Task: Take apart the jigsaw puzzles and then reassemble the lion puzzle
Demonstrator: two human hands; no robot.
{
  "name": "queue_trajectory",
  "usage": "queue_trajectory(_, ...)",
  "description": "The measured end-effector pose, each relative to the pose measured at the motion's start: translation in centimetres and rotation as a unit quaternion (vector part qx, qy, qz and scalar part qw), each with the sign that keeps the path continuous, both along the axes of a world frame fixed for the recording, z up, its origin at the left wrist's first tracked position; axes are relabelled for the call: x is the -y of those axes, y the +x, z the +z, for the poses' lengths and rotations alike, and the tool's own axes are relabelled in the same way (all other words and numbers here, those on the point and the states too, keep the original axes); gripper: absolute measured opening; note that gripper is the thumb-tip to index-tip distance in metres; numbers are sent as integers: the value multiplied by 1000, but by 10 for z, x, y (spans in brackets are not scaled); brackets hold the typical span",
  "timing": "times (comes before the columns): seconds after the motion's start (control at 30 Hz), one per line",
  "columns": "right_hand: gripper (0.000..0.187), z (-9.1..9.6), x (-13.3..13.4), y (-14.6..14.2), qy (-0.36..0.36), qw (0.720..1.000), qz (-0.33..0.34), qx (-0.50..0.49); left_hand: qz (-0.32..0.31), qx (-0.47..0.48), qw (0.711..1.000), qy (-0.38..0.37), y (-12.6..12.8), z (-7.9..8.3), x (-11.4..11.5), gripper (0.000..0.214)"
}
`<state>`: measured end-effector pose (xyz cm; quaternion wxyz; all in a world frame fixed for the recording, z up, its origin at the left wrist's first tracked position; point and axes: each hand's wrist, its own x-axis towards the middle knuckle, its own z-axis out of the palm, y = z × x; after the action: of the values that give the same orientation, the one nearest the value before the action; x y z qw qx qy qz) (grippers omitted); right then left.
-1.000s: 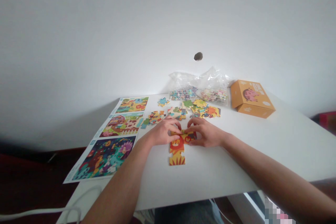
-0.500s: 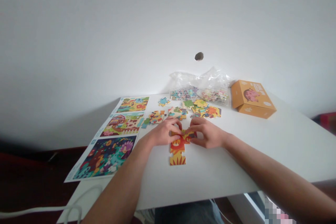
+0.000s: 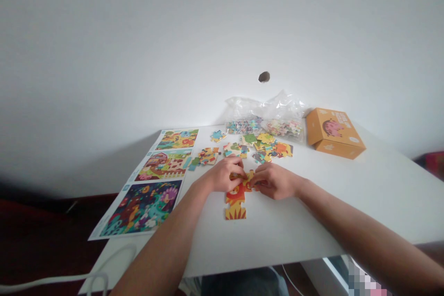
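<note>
A small joined strip of puzzle pieces with an orange lion (image 3: 236, 199) lies on the white table (image 3: 312, 222), near its front middle. My left hand (image 3: 224, 175) rests on the strip's top left, its fingers curled and pressing down. My right hand (image 3: 274, 180) is curled beside it and pinches a yellow puzzle piece (image 3: 249, 179) against the strip's top right. Both sets of fingertips meet over the strip's upper end and hide the joint.
Loose puzzle pieces (image 3: 256, 145) lie scattered behind my hands. A clear bag of pieces (image 3: 265, 122) sits at the back, an orange box (image 3: 333, 132) to its right. A sheet with three reference pictures (image 3: 156, 180) lies at the table's left edge. A white cable (image 3: 69, 277) hangs below.
My hands have closed in on each other over the strip's top end, and the right hand's fingers have curled tighter on the yellow piece. The view has shifted slightly.
</note>
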<state>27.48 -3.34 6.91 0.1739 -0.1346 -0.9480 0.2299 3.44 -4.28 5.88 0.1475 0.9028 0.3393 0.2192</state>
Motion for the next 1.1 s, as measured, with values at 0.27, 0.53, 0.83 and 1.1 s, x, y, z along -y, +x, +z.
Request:
queue_trajectory(0.27,32,-2,-6,9,4,999,-41,-4,-24,1,1000,-7,3,-6,-4,21)
queue_trajectory(0.53,25,0,-6,16,-8,996,-92,-11,-8,-7,1000,2,3,-11,-5,17)
queue_trajectory(0.83,25,10,-33,38,69,904,-420,34,-11,25,1000,7,7,-6,-5,18)
queue_trajectory(1.1,35,12,-54,59,56,808,-569,143,-18,35,999,-8,8,-5,-6,18)
